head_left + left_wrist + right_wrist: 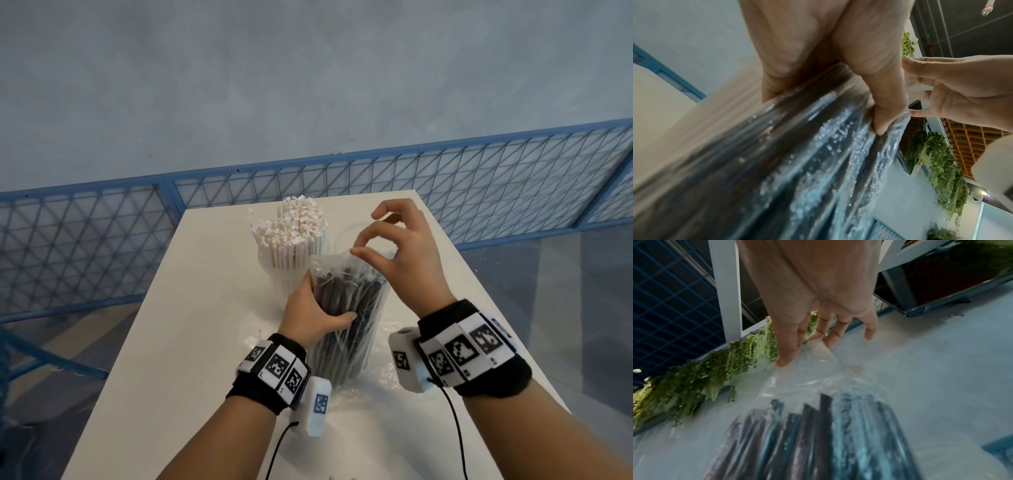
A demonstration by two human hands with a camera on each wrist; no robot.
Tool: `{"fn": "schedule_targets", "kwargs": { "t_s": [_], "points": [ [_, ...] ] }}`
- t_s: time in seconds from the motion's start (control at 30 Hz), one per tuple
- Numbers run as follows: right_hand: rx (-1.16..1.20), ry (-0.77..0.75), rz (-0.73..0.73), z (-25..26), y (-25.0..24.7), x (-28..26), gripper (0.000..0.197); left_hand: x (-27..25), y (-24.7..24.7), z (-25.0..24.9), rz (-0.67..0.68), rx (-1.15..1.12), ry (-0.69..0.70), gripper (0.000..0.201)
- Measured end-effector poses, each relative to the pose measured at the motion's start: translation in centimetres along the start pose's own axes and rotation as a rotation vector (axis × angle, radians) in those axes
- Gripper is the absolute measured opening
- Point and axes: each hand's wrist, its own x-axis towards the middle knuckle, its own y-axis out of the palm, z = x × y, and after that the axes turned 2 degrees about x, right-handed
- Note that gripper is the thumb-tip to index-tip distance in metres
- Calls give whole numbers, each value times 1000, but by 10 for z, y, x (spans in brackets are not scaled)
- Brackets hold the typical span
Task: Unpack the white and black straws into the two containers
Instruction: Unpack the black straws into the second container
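Toward the far end of the white table (212, 342), the white straws (291, 229) already stand in their container (291, 274). Beside it the left hand (308, 318) grips the bag of black straws (346, 308) upright while the right hand (400, 246) pinches the plastic top. Left to do, I judge: opening it and filling the clear container (342, 236) behind. Bare tabletop remains at the left edge.

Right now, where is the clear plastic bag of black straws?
In the head view, the clear plastic bag of black straws stands mid-table, gripped by the left hand, just before the white straws.
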Motion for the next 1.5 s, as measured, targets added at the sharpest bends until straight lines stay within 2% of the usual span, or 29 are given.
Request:
{"fn": "schedule_targets", "kwargs": {
  "t_s": [0.1,0.23,0.33,0.43,0.5,0.53,0.57,0.6,0.63,0.67,0.7,0.73,0.8,0.83,0.93,1.0,1.1,1.17,1.27,1.3,1.4,1.5],
  "points": [
    [19,62,21,1,5,5,10,-1,-1,-1,-3,15,3,78],
    [127,224,-93,0,-1,17,12,-6,-3,-5,52,29,21,81],
    [154,272,-123,-1,-12,33,19,-9,0,-8,84,62,54,81],
    [233,355,79,0,-15,44,23,-9,-1,-6,76,42,42,81],
    [516,496,166,5,-19,50,24,-10,-2,-4,77,21,28,79],
    [681,563,115,8,-22,53,24,-11,-2,-3,75,7,20,78],
    [810,587,-5,12,-26,56,23,-12,-3,-3,71,-5,15,78],
    [856,544,-140,18,-31,58,20,-12,-3,-2,62,-16,13,77],
    [826,446,-232,25,-37,58,18,-11,-3,-1,54,-22,12,77],
    [760,323,-238,32,-43,55,15,-11,-4,-1,45,-23,8,76],
    [673,208,-154,40,-47,49,11,-10,-5,0,37,-18,3,76],
    [549,141,19,49,-47,40,8,-11,-5,0,31,-13,1,76],
    [229,102,373,54,-40,18,7,-11,-5,0,26,-20,5,76],
    [105,100,441,49,-35,9,10,-12,-5,0,28,-27,7,75],
    [-54,154,449,27,-23,-3,19,-13,-4,0,33,-35,6,77],
    [-200,136,485,15,-20,-2,29,-14,-4,0,40,-29,2,77],
    [-217,85,390,6,-19,3,39,-14,-7,0,44,-26,-8,76],
    [-198,45,315,5,-19,5,37,-14,-8,0,35,-15,-6,77],
    [-105,-35,172,13,-19,2,21,-14,-10,-1,5,-13,-10,82],
    [-100,-47,173,16,-18,0,16,-14,-11,-1,0,-16,-8,83],
    [-226,22,379,19,-10,-2,19,-14,-9,-3,14,-10,8,81],
    [-322,102,619,19,-7,-1,41,-14,-7,-3,59,-13,18,76]
  ]
}}
